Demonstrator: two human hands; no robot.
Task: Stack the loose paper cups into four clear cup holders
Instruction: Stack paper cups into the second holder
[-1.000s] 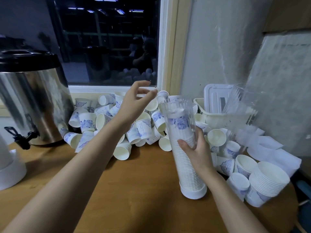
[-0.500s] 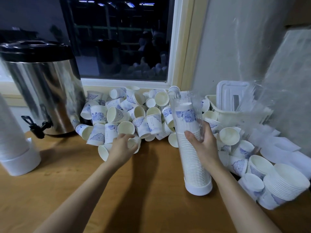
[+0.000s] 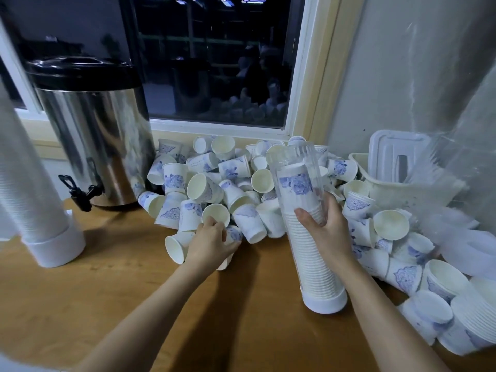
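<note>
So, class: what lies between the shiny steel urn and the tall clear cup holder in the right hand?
In the head view, a heap of loose white-and-blue paper cups fills that stretch; the left hand grips one at its front.

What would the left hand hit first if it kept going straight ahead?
The left hand, gripping a paper cup, points into the cup pile; it would probably meet those loose cups first.

A heap of loose cups [image 3: 214, 183] lies on the table [image 3: 107, 304] below the window [image 3: 214, 63], between the urn [image 3: 94, 135] at left and the basket [image 3: 402, 191] at right. Before the heap's right part stands a tilted cup holder [image 3: 319, 277] with stacked cups inside, the right hand [image 3: 326, 232] round its middle. The left hand [image 3: 212, 245] grips a cup [image 3: 234, 233] at the heap's front edge. A second filled holder [image 3: 35, 197] stands far left, before the urn.
</note>
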